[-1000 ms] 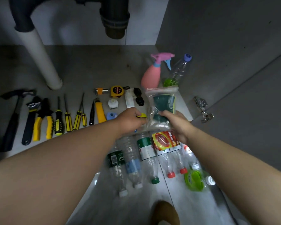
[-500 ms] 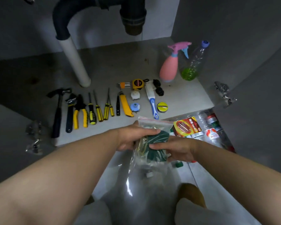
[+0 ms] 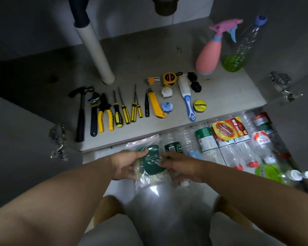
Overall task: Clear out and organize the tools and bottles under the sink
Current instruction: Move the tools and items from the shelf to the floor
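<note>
bag: clear zip bag [image 3: 150,180], held in both hands just in front of the cabinet shelf [image 3: 140,55], at its front edge, left of the bottle row
in the bag: dark green scrub pads [image 3: 152,157] in the upper half, something pale lower down, way too blurry to name
bag direction: long axis running away from the body, zip-strip end toward the shelf, bottom end toward the knees
left hand [image 3: 124,165]: thumb laid over the green pad, pinching the bag's left side; other fingers tucked underneath, out of sight
right hand [image 3: 180,166]: fingers curled, tips nipping the bag's right edge
bottles: row of clear plastic bottles [image 3: 207,141] lying flat in front of the shelf, caps pointing away from it; leftmost one half hidden behind bag and right hand
on the shelf: hammer [image 3: 81,114] at the left end of a tidy tool row; pink spray bottle [image 3: 209,57] upright at back right, clear bottle [image 3: 238,54] with green liquid in the bottom just beside it
cut off: dark drain trap [image 3: 165,6] above the shelf, chopped by the top edge
hard to tell: zip sealed or not, no clue
</note>
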Motion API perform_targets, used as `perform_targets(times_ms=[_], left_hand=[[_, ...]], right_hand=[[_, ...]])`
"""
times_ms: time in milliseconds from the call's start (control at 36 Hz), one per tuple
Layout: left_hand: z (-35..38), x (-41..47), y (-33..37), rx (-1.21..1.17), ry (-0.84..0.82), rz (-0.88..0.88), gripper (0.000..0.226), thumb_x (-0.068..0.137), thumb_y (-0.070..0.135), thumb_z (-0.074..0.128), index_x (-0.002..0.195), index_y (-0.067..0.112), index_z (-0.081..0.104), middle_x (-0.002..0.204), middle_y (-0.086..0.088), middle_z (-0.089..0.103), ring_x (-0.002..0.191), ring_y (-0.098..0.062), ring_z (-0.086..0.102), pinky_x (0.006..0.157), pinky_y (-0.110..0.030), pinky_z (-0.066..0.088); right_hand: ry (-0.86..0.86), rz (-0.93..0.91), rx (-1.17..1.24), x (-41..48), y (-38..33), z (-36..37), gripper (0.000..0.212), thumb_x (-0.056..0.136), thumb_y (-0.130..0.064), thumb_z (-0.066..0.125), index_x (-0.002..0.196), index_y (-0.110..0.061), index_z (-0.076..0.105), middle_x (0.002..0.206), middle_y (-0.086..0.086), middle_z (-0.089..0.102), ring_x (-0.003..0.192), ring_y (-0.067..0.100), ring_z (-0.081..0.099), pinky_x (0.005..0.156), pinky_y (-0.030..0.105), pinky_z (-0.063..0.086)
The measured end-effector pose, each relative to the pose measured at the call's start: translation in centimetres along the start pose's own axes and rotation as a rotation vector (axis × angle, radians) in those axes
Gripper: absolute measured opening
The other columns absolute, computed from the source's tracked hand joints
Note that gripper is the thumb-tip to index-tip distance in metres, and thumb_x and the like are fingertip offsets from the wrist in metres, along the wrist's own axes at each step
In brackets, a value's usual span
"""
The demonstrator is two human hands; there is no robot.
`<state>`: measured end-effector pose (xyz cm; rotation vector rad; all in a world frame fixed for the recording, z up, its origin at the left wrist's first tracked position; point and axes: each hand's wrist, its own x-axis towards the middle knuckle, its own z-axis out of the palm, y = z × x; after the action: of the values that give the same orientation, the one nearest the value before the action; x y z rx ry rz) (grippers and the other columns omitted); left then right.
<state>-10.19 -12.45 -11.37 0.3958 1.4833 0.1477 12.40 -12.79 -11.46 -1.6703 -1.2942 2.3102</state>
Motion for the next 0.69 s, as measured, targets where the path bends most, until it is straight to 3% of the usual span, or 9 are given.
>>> perform_targets(times_ms=[83, 167, 222, 389, 444, 500, 528, 611, 694], left_hand=[[0.8, 0.5, 0.5, 0.054, 0.048, 0.016, 0.051, 0.091, 0.050, 0.068, 0.124, 0.012, 0.063, 0.118, -0.015, 0.073, 0.113, -0.038, 0.068, 0.096, -0.055, 0.055], [1.6, 1.0, 0.7, 0.174, 0.186, 0.021, 0.049, 0.094, 0.056, 0.060, 0.121, 0.015, 0.060, 0.121, -0.012, 0.067, 0.115, -0.035, 0.063, 0.098, -0.054, 0.052], [2.1, 1.7, 0.7, 0.138, 0.232, 0.043, 0.045, 0.099, 0.050, 0.057, 0.121, 0.011, 0.060, 0.118, -0.013, 0.068, 0.109, -0.034, 0.065, 0.097, -0.050, 0.054], [3.0, 1.5, 1.4, -0.126, 0.243, 0.098, 0.035, 0.109, 0.027, 0.042, 0.133, 0.002, 0.050, 0.102, -0.016, 0.069, 0.079, -0.026, 0.072, 0.071, -0.041, 0.062], [3.0, 1.3, 1.5, -0.065, 0.317, 0.097, 0.036, 0.109, 0.032, 0.040, 0.133, 0.007, 0.048, 0.090, -0.008, 0.063, 0.064, -0.016, 0.061, 0.052, -0.030, 0.050], [2.7, 1.3, 1.6, -0.033, 0.403, 0.086, 0.039, 0.108, 0.036, 0.042, 0.133, 0.007, 0.048, 0.093, -0.006, 0.061, 0.072, -0.017, 0.056, 0.056, -0.031, 0.045], [2.5, 1.2, 1.6, -0.025, 0.425, 0.064, 0.043, 0.107, 0.039, 0.043, 0.135, 0.007, 0.047, 0.102, -0.008, 0.063, 0.080, -0.021, 0.058, 0.064, -0.033, 0.047], [1.8, 0.7, 1.3, -0.003, 0.433, -0.043, 0.056, 0.103, 0.052, 0.047, 0.141, 0.011, 0.048, 0.138, -0.018, 0.057, 0.118, -0.038, 0.057, 0.092, -0.050, 0.049], [1.6, 0.7, 1.1, 0.014, 0.311, -0.074, 0.045, 0.101, 0.043, 0.056, 0.132, 0.011, 0.053, 0.125, -0.017, 0.062, 0.110, -0.038, 0.063, 0.090, -0.053, 0.053]], right_hand=[[0.067, -0.048, -0.043, 1.0, -0.3, 1.3, 0.021, 0.097, -0.021, 0.062, 0.114, -0.032, 0.055, 0.113, 0.003, 0.065, 0.103, 0.022, 0.064, 0.065, 0.031, 0.059], [0.164, -0.126, -0.109, 2.0, -0.5, 1.9, 0.023, 0.095, -0.008, 0.059, 0.107, -0.028, 0.060, 0.103, 0.002, 0.068, 0.097, 0.020, 0.067, 0.078, 0.039, 0.058], [0.174, -0.173, -0.123, 2.5, -0.4, 1.8, 0.030, 0.093, -0.004, 0.059, 0.091, -0.034, 0.058, 0.091, -0.011, 0.066, 0.086, 0.006, 0.064, 0.081, 0.031, 0.055], [0.210, -0.197, -0.078, 2.9, 0.2, 1.4, 0.038, 0.091, -0.005, 0.062, 0.113, -0.035, 0.054, 0.098, -0.022, 0.062, 0.079, -0.013, 0.063, 0.068, 0.007, 0.049], [0.246, -0.180, -0.124, 2.6, 0.3, 1.3, 0.045, 0.094, -0.007, 0.061, 0.135, -0.023, 0.049, 0.118, -0.010, 0.059, 0.102, -0.003, 0.062, 0.086, 0.016, 0.050], [0.278, -0.154, -0.189, 2.3, 0.3, 0.9, 0.054, 0.095, -0.007, 0.059, 0.146, -0.016, 0.043, 0.138, 0.004, 0.052, 0.125, 0.018, 0.054, 0.099, 0.028, 0.048], [0.281, -0.135, -0.188, 2.1, 0.4, 0.7, 0.052, 0.095, -0.005, 0.058, 0.145, -0.014, 0.045, 0.140, 0.008, 0.052, 0.125, 0.021, 0.054, 0.094, 0.026, 0.050], [0.309, -0.117, -0.206, 1.5, 0.4, -0.1, 0.036, 0.096, -0.004, 0.054, 0.131, -0.010, 0.059, 0.124, 0.014, 0.064, 0.097, 0.018, 0.062, 0.067, 0.011, 0.048], [0.296, -0.087, -0.165, 0.7, 0.3, -1.4, 0.025, 0.095, -0.001, 0.055, 0.115, -0.011, 0.066, 0.106, 0.011, 0.068, 0.083, 0.018, 0.066, 0.066, 0.019, 0.053]])
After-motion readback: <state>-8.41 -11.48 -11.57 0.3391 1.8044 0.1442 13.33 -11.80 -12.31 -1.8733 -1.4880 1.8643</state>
